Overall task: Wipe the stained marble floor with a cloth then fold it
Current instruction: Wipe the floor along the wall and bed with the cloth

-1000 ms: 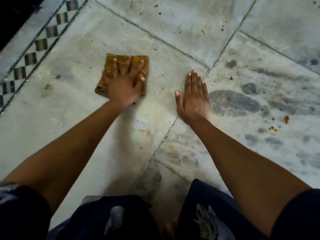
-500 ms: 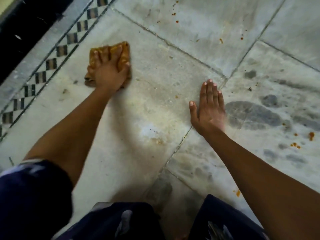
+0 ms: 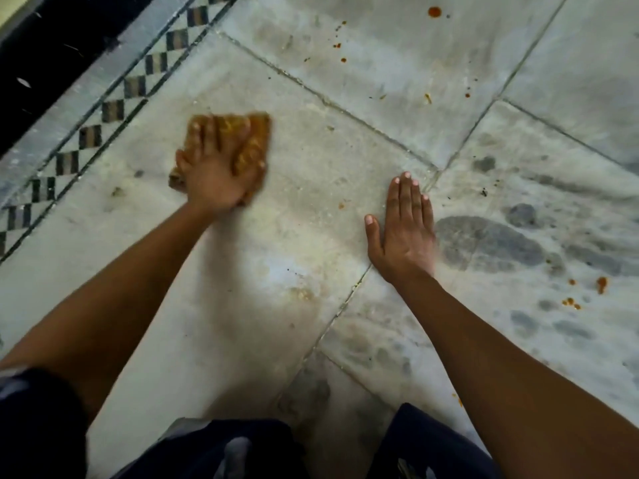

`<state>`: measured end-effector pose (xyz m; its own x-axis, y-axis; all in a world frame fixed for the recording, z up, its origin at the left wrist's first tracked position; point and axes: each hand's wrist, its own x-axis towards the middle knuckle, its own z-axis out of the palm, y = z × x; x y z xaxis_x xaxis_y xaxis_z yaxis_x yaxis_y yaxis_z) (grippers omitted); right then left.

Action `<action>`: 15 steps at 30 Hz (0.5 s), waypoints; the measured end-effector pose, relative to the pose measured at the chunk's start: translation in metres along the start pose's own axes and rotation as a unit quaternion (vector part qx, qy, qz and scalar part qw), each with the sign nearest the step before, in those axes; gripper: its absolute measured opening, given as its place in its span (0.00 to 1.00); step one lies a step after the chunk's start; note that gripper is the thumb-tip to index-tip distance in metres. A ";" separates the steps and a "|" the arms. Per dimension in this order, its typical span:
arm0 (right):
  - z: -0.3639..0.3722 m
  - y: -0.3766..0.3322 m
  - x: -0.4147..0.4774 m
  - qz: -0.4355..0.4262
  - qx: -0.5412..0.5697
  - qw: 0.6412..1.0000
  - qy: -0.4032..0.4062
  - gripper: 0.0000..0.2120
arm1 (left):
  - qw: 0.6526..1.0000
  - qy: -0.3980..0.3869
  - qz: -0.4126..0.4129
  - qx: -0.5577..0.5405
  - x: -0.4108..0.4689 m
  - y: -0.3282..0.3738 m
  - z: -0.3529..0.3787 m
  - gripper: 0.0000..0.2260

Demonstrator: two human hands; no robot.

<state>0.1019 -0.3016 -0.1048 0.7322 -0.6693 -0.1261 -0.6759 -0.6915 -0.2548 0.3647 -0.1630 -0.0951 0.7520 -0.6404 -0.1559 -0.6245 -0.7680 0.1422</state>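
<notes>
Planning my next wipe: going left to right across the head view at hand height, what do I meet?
Checkered border strip → left hand pressing the orange cloth → small orange spot → right hand flat on the floor → dark grey patch → orange stains.

Place: indoor floor of a home, by the look of it
Flooring: large pale marble floor [image 3: 311,188] slabs with grey veining
Edge: checkered inlay border [image 3: 103,112] beside a black strip [image 3: 52,57]
</notes>
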 end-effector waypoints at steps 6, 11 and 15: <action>0.002 0.001 0.001 -0.001 -0.010 1.000 0.002 0.33 | 1.000 -0.026 -0.012 0.004 0.054 0.076 -0.012 0.29; -0.003 0.001 0.000 -0.002 0.038 0.999 0.013 0.31 | 0.985 -0.017 0.164 0.057 -0.017 0.114 -0.002 0.27; -0.014 0.005 -0.011 -0.015 0.076 0.997 0.022 0.31 | 0.954 -0.028 0.289 0.078 -0.079 0.091 -0.002 0.25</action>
<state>0.0894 -0.3012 -0.0913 0.7453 -0.6626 -0.0743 -0.6310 -0.6649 -0.3998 0.2491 -0.1824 -0.0676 0.2629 -0.9535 -0.1473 -0.9585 -0.2756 0.0734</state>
